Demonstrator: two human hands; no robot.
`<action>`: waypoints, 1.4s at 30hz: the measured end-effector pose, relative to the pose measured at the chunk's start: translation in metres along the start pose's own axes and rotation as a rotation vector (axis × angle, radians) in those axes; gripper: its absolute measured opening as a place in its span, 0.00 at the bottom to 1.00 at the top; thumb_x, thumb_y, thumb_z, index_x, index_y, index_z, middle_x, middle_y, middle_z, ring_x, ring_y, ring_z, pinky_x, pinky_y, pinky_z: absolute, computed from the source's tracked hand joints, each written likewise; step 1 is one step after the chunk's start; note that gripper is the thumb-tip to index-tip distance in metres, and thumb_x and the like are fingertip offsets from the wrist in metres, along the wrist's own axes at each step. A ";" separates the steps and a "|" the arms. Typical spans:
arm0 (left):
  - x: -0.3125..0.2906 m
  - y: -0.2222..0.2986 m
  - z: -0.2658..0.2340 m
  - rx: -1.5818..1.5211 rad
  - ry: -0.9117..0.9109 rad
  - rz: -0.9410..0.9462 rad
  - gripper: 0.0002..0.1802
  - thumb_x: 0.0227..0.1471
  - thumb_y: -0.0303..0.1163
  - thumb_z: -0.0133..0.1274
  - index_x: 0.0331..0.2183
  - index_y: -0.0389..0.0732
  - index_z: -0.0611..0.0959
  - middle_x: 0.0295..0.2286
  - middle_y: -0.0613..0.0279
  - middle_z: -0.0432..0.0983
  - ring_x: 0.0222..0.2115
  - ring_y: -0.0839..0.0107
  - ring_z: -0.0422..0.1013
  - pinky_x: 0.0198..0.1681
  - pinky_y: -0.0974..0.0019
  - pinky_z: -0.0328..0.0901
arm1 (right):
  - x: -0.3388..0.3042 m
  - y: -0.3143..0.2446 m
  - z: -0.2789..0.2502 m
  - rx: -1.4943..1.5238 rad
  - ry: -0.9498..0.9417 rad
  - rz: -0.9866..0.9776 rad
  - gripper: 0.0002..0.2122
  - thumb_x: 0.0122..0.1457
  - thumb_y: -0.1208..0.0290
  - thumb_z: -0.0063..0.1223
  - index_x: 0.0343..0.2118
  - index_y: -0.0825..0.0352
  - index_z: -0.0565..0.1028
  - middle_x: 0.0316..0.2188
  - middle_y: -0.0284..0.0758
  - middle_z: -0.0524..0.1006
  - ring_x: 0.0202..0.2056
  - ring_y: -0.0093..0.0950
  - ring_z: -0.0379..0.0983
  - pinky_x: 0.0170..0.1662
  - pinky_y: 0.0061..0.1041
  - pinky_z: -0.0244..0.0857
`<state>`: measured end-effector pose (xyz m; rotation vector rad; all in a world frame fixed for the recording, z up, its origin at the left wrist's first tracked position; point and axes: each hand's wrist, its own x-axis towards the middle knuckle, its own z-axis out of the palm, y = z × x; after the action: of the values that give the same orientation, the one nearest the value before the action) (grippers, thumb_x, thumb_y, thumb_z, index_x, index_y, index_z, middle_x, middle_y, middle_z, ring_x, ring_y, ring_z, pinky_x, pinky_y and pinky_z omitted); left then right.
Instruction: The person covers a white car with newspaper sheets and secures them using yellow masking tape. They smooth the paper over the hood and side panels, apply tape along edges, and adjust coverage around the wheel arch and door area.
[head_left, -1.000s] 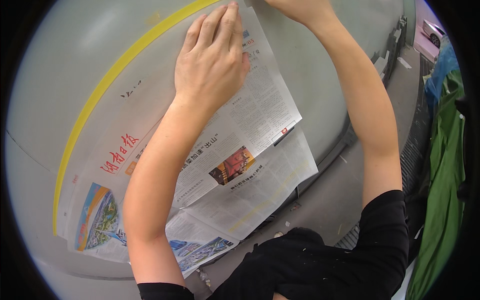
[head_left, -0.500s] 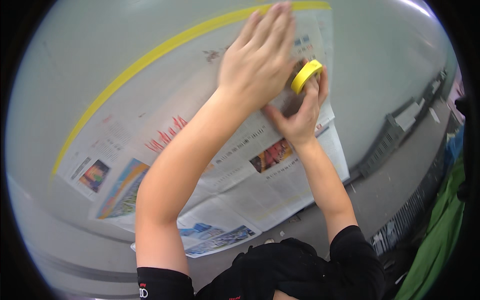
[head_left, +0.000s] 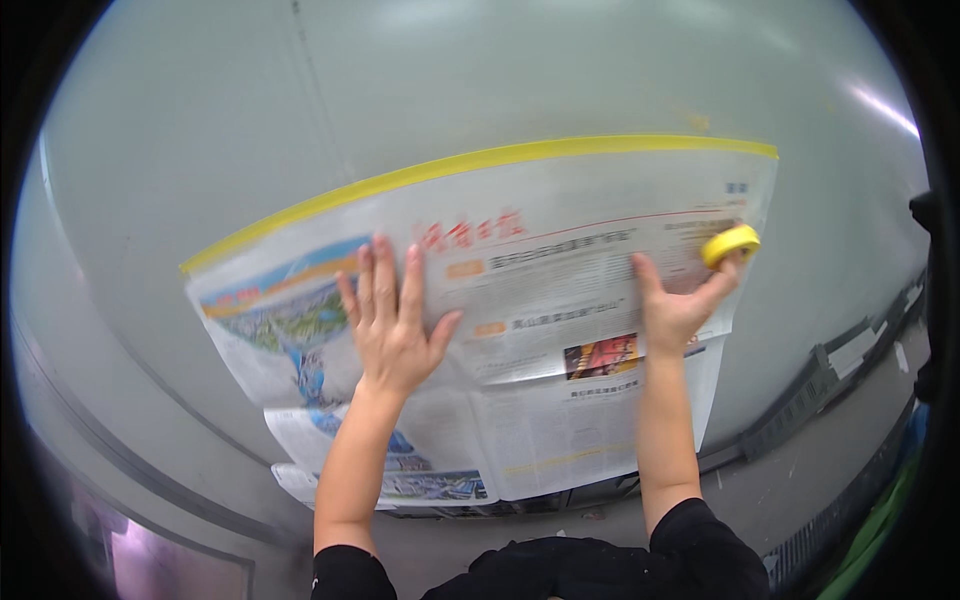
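A large newspaper sheet [head_left: 545,345] lies against a smooth grey-green panel. Along its top edge runs a strip of yellow tape [head_left: 480,161], which reaches both upper corners. My left hand [head_left: 392,345] rests flat on the left half of the paper with its fingers spread, holding nothing. On the right half is my right hand [head_left: 682,315], its thumb stretched out near the paper. A roll of yellow tape [head_left: 722,246] sits at that hand's fingertips, with a finger hooked into the ring. Some fingers of my right hand are hidden behind the roll.
The grey-green panel [head_left: 560,75] extends above and beside the paper. A long grey slotted fixture [head_left: 800,400] stands low on the right, with the floor [head_left: 740,500] beyond. Green cloth [head_left: 880,520] hangs at the lower right edge.
My left hand has come down and left, from beside the right hand onto the paper's left half. My right hand keeps the tape roll. The view has shifted, showing more of the sheet.
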<state>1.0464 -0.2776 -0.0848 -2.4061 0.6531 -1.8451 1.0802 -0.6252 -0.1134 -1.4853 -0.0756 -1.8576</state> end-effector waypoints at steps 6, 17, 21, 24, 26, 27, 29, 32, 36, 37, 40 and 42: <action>0.017 -0.012 0.004 0.035 0.012 0.023 0.47 0.55 0.60 0.59 0.69 0.47 0.67 0.70 0.46 0.53 0.72 0.52 0.47 0.75 0.43 0.30 | 0.057 -0.062 0.019 0.270 0.080 -0.409 0.21 0.66 0.60 0.61 0.52 0.71 0.71 0.59 0.43 0.71 0.70 0.38 0.52 0.66 0.41 0.57; 0.020 -0.022 -0.008 -0.979 0.501 -0.296 0.44 0.39 0.34 0.79 0.58 0.38 0.77 0.51 0.57 0.75 0.41 0.74 0.72 0.44 0.69 0.69 | 0.063 -0.190 0.122 0.546 -0.713 -1.204 0.06 0.52 0.68 0.63 0.29 0.61 0.76 0.34 0.28 0.80 0.62 0.31 0.69 0.70 0.47 0.56; 0.019 -0.029 -0.022 -1.230 0.434 -0.464 0.15 0.49 0.24 0.72 0.39 0.35 0.86 0.37 0.64 0.80 0.30 0.78 0.72 0.36 0.75 0.66 | 0.058 -0.185 0.122 0.483 -0.785 -1.286 0.06 0.49 0.70 0.64 0.28 0.60 0.76 0.34 0.27 0.80 0.62 0.29 0.69 0.70 0.45 0.58; 0.011 -0.039 -0.024 -1.331 0.419 -0.577 0.04 0.54 0.20 0.67 0.31 0.34 0.86 0.29 0.66 0.80 0.30 0.81 0.71 0.35 0.76 0.65 | 0.058 -0.175 0.123 0.451 -0.869 -1.288 0.08 0.48 0.69 0.66 0.28 0.60 0.76 0.32 0.28 0.79 0.61 0.31 0.70 0.69 0.46 0.59; 0.004 -0.062 -0.029 -1.273 0.482 -0.724 0.03 0.57 0.22 0.64 0.32 0.35 0.85 0.29 0.67 0.80 0.31 0.80 0.71 0.36 0.76 0.65 | 0.066 -0.163 0.118 0.390 -0.810 -1.276 0.10 0.50 0.65 0.68 0.28 0.61 0.76 0.32 0.31 0.79 0.58 0.36 0.72 0.66 0.49 0.61; 0.002 -0.079 -0.030 -1.277 0.563 -0.752 0.03 0.58 0.23 0.63 0.32 0.35 0.85 0.30 0.67 0.78 0.31 0.79 0.70 0.36 0.75 0.64 | 0.074 -0.154 0.114 0.341 -0.713 -1.293 0.14 0.53 0.59 0.69 0.28 0.63 0.77 0.31 0.34 0.79 0.54 0.40 0.74 0.62 0.52 0.64; -0.002 -0.136 -0.044 -1.125 0.756 -0.853 0.06 0.58 0.26 0.65 0.34 0.35 0.85 0.29 0.67 0.79 0.29 0.80 0.71 0.35 0.75 0.66 | 0.099 -0.130 0.098 0.316 -0.579 -1.244 0.20 0.55 0.52 0.70 0.26 0.67 0.77 0.28 0.40 0.81 0.52 0.44 0.74 0.57 0.52 0.66; -0.009 -0.230 -0.067 -0.968 0.987 -1.028 0.09 0.59 0.31 0.66 0.35 0.35 0.86 0.27 0.66 0.80 0.27 0.78 0.71 0.32 0.72 0.66 | 0.147 -0.082 0.066 0.139 -0.401 -1.215 0.14 0.57 0.64 0.70 0.31 0.73 0.81 0.29 0.39 0.82 0.52 0.48 0.74 0.56 0.49 0.69; -0.019 -0.298 -0.067 -0.839 1.067 -1.045 0.12 0.57 0.34 0.67 0.39 0.37 0.87 0.33 0.64 0.83 0.35 0.72 0.76 0.42 0.69 0.70 | 0.194 -0.022 0.047 0.093 -0.311 -1.109 0.05 0.62 0.78 0.65 0.35 0.76 0.80 0.33 0.39 0.82 0.44 0.40 0.79 0.53 0.39 0.73; -0.022 -0.305 -0.064 -0.835 1.121 -1.063 0.11 0.56 0.31 0.68 0.38 0.35 0.86 0.31 0.64 0.81 0.31 0.74 0.75 0.37 0.71 0.70 | 0.197 -0.013 0.046 0.147 -0.315 -1.105 0.05 0.62 0.79 0.64 0.36 0.76 0.80 0.33 0.39 0.82 0.41 0.37 0.79 0.52 0.37 0.73; -0.025 -0.311 -0.062 -0.832 1.207 -1.036 0.11 0.54 0.25 0.69 0.37 0.31 0.84 0.27 0.63 0.79 0.24 0.78 0.72 0.27 0.76 0.71 | 0.198 0.003 0.049 0.033 -0.307 -1.096 0.06 0.62 0.81 0.64 0.39 0.77 0.80 0.33 0.40 0.83 0.36 0.32 0.80 0.49 0.31 0.74; -0.022 -0.312 -0.063 -0.808 1.213 -1.038 0.12 0.54 0.25 0.69 0.37 0.30 0.84 0.27 0.62 0.79 0.23 0.77 0.72 0.27 0.76 0.71 | 0.196 0.007 0.052 0.052 -0.330 -1.094 0.06 0.63 0.81 0.64 0.40 0.78 0.80 0.34 0.41 0.83 0.35 0.32 0.80 0.48 0.30 0.74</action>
<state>1.0773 0.0284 0.0009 -1.6145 0.0042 -4.2360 1.1162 -0.7043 0.0695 -1.8731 -1.3030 -2.3109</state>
